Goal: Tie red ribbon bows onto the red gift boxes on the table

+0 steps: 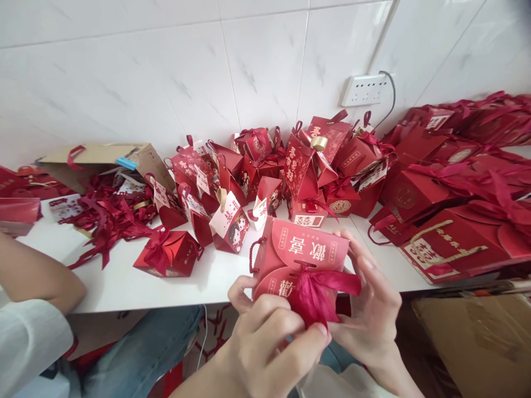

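A red gift box (pixel 309 246) with gold Chinese characters is held tilted up at the table's front edge. It has a twisted cord handle on its left side and a magenta ribbon bow (pixel 315 293) across its front. My left hand (pixel 269 337) is closed at the lower front of the box, its fingertips pinching a lower end of the ribbon. My right hand (pixel 371 309) is wrapped round the right side of the box, with the thumb low and the fingers along the edge. The underside of the box is hidden.
Several finished-looking red boxes (pixel 253 166) crowd the white table (pixel 120 287) along the wall. A larger pile (pixel 468 193) stands right. An open carton (pixel 99 160) and loose ribbons (pixel 120 213) lie left. Another person's arm (pixel 33 282) rests at the left edge.
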### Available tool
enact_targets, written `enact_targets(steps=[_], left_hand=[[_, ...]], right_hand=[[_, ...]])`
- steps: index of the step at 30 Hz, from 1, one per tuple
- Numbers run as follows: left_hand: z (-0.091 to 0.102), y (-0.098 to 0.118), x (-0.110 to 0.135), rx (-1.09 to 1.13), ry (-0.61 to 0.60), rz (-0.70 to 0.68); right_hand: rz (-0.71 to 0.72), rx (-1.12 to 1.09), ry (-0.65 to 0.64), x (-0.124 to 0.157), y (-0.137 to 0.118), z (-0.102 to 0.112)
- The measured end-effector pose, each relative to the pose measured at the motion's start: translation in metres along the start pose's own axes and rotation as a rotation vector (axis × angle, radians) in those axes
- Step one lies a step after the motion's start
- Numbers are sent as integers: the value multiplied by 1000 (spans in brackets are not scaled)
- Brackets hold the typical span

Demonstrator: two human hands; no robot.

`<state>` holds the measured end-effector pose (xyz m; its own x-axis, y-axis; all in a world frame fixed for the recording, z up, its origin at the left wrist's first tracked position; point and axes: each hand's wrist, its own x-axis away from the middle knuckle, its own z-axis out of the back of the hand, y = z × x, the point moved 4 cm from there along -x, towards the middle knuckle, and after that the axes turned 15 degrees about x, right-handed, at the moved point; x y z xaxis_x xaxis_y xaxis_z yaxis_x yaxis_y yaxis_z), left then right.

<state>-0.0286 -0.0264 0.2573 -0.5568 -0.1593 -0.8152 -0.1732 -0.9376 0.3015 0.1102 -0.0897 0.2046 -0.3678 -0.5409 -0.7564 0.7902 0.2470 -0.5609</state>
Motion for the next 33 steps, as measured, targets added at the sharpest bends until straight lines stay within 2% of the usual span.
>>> enact_targets(steps=[7,17,28,31,33], left_hand=[[-5,-2,-3,-5,4,-20],[-10,-3,-4,22,4,2],[-5,-7,-3,24,-2,3],[6,-27,1,112,167,106],[15,-52,6,117,305,281]], right_hand=[[-39,19,0,3,4,2],[-7,11,13,0,7,5],[26,47,-12,-2,10,1],[5,64,-29,-3,12,1],[-22,79,-63,-4,14,2]])
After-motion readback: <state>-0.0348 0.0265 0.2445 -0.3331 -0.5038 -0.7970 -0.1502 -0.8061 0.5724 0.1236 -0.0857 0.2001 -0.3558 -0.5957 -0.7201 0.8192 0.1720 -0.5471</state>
